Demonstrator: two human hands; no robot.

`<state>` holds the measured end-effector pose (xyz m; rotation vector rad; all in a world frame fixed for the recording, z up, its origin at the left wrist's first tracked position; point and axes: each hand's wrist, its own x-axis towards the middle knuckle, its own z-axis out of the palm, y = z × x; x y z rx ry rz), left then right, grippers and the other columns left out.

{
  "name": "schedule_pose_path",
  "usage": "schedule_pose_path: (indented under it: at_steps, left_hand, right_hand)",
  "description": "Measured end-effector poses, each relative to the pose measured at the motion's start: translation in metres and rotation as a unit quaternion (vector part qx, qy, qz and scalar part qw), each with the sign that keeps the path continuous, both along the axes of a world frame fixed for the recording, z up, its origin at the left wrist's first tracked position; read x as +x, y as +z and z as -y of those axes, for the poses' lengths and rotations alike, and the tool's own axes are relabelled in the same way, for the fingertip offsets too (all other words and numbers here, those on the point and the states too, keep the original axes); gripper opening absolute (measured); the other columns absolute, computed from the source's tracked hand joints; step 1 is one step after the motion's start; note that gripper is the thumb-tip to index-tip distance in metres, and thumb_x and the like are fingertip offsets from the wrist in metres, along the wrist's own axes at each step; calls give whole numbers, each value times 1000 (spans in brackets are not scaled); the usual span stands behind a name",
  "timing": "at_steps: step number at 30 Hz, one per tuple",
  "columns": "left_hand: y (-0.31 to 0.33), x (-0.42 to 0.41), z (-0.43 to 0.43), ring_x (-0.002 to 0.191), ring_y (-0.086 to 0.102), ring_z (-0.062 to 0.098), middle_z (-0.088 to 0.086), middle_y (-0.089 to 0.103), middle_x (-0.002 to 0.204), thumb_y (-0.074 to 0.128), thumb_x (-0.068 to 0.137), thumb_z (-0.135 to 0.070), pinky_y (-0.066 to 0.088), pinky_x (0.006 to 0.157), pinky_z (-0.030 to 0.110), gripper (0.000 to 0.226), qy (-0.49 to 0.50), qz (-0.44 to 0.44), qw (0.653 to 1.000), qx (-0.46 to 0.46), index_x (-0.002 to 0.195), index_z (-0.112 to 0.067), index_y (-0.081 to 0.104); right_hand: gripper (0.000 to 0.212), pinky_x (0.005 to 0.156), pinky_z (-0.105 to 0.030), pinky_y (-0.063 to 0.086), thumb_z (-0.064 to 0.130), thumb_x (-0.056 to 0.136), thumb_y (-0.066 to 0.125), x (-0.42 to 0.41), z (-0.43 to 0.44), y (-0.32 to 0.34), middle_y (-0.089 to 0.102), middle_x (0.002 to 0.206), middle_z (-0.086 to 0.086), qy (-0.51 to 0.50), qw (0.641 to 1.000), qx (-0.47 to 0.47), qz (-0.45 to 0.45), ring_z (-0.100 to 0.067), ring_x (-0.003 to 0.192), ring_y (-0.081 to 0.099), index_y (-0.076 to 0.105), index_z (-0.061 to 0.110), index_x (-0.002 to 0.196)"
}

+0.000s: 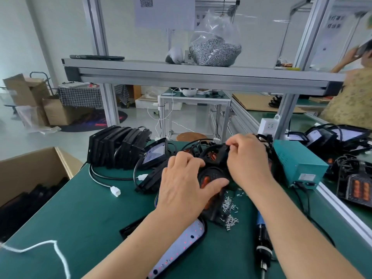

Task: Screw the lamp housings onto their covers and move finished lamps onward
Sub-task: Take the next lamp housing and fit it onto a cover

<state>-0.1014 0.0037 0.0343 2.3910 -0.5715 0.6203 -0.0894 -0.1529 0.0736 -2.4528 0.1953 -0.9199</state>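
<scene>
The left hand (181, 184) lies over the near half of a black lamp housing (214, 174), its fingers curled over the top and the thumb stretched along the near edge, so it holds the piece down. The right hand (248, 158) is closed in a pinch, thumb and forefinger meeting on a small black part at the housing's far edge; whether that part is a tab or a cable end I cannot tell. The housing sits mid-bench on the green mat (80, 218), with orange coils showing between the hands. Loose screws (229, 211) are scattered just beside it on the right, and an electric screwdriver (263, 242) lies near the right forearm. A lamp cover (181, 248) with a white dotted panel lies under the left forearm. A stack of black housings (118, 148) stands at the far left of the mat, a teal power box (300, 168) to the right. A cardboard box (36, 170) sits off the bench's left side. An aluminium shelf (181, 71) overhead carries a clear bag of screws (215, 49). Another person (352, 97) stands at the far right.
</scene>
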Motion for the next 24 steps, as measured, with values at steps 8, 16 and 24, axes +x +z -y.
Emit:
schedule_pose_path:
  at_steps: [8,16,24]
  left_hand:
    - [-4,9,-45,107,46,12,-9,44,111,67,80,-50,43,84,29,48,28,-69,996,41,120,-27,57]
    - [2,2,-68,103,47,17,-6,53,104,52,90,-38,32,76,28,24,43,-23,977,208,106,-27,65]
    - [-14,4,-74,113,40,13,-12,39,109,58,76,-71,33,80,29,59,102,-63,978,173,123,-37,44]
  right_hand:
    - [30,77,-29,57,1,95,41,23,-54,-38,64,110,-13,78,947,293,-106,-24,89,71,66,16,102]
    - [28,52,-22,55,-8,100,42,31,-76,-65,64,79,-13,144,781,562,-232,-12,49,64,64,7,95]
    - [24,50,-19,54,-7,101,43,24,-74,-70,62,85,-17,129,782,590,-152,-19,68,59,63,5,97]
